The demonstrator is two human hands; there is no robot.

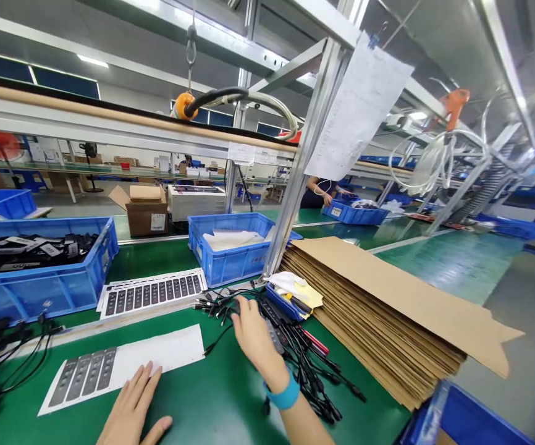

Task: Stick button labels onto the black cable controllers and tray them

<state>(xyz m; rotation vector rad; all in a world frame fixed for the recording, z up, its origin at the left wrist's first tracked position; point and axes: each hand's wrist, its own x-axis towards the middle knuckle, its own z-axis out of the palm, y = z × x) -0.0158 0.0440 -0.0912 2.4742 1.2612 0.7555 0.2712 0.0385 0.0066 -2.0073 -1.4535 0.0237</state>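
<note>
My left hand (131,408) lies flat and open on the green bench, its fingertips on the edge of a white label sheet (156,355) that carries dark rectangular stickers at its left end. My right hand (253,337), with a blue wristband, reaches forward into a pile of black cables (304,358); its fingers curl down among the plugs, and what they grip is hidden. A second sticker sheet (151,292) lies further back, full of dark labels.
A stack of flat cardboard sheets (388,309) fills the right side. Blue bins stand behind: one with black parts (40,284), one with white bags (240,259). A metal frame post (295,179) rises mid-bench. Another person works at a far blue bin (355,215).
</note>
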